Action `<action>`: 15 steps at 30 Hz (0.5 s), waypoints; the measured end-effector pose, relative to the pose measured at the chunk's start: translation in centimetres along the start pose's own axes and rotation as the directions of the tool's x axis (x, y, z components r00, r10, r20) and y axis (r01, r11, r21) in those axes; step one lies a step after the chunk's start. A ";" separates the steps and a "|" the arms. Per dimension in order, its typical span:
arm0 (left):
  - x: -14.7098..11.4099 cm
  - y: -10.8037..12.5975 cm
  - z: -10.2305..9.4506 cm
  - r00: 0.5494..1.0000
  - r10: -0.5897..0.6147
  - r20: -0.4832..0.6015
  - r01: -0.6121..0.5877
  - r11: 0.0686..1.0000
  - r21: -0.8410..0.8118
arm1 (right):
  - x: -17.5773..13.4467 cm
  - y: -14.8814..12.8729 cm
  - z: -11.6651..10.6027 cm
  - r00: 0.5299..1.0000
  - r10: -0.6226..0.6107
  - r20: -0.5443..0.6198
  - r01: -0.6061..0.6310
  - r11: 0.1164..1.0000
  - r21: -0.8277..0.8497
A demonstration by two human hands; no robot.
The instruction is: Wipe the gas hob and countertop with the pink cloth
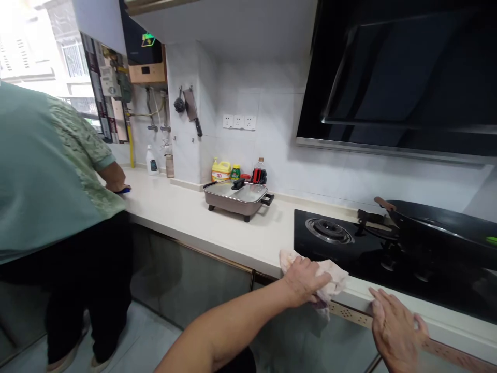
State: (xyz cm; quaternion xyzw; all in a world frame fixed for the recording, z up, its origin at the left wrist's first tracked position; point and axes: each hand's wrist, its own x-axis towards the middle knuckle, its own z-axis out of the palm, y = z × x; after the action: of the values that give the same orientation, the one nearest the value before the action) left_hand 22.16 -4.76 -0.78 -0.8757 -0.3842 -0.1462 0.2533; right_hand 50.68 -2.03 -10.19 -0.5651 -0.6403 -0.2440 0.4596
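My left hand (305,282) is pressed down on a pale pinkish cloth (336,274), its fingers bent over it. The cloth lies at the front left corner of the black gas hob (365,254), and part of it hangs over the edge of the white countertop (267,254). Holding nothing that I can see, my right hand (398,329) rests with fingers extended on the counter's front edge, to the right of the cloth. A large black wok (446,228) with a wooden handle sits on the right side of the hob.
A lidded electric pan (233,202) stands on the counter, with bottles (221,171) behind it. At the left, another person (58,171) leans over the counter, a hand on something blue (124,190). The range hood (404,77) overhangs the hob; a cleaver (192,111) hangs on the wall.
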 end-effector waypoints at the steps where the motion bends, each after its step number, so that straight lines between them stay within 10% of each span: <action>1: -1.1 -1.3 -0.4 1.000 -0.006 0.021 0.006 1.000 -0.005 | 0.0 0.0 -0.1 1.000 0.009 -0.001 -0.009 1.000 0.007; 9: -12.7 -13.0 -3.6 0.960 -0.207 0.190 0.212 0.977 -0.009 | 0.3 -0.8 -0.5 0.998 0.062 -0.027 -0.060 0.996 0.068; 15: -20.5 -20.1 -5.6 0.782 -0.538 0.314 0.495 0.843 0.211 | 0.1 -1.7 -0.6 0.994 0.091 -0.064 -0.090 0.996 0.022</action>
State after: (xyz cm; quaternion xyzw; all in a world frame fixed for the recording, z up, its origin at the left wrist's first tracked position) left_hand -6.79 -8.60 1.30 -0.7316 -0.6573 -0.0240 0.1792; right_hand 49.31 -2.89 -9.44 -0.5808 -0.6012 -0.2348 0.4961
